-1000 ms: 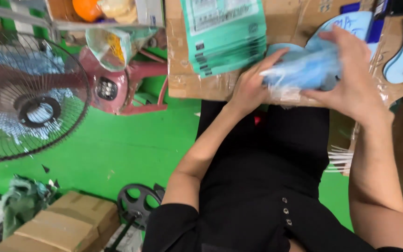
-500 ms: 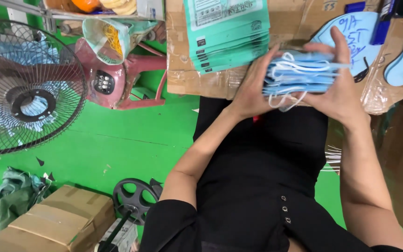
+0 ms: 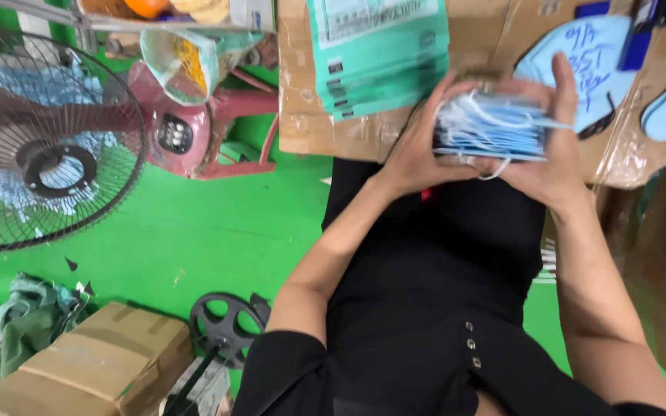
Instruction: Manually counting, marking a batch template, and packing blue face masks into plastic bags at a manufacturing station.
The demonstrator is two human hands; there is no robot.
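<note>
Head view, looking down. Both hands are closed around one stack of blue face masks (image 3: 491, 127) with white ear loops, held at the front edge of the cardboard-covered counter (image 3: 333, 135). Left hand (image 3: 418, 154) clamps the stack's left end, fingers wrapped over the top and thumb below. Right hand (image 3: 553, 146) cups the right end — fingers stand upright along that side. One loop dangles loose under the stack.

On the counter just left of the stack: a pile of teal flat packets (image 3: 379, 58), fanned at the edges. Behind the right hand, a pale blue shaped piece (image 3: 580, 46) with handwriting.

Floor is green. At left, a standing fan (image 3: 44, 142) — beside it a pink stool (image 3: 217, 127). Lower left: a cardboard box (image 3: 90, 362).
</note>
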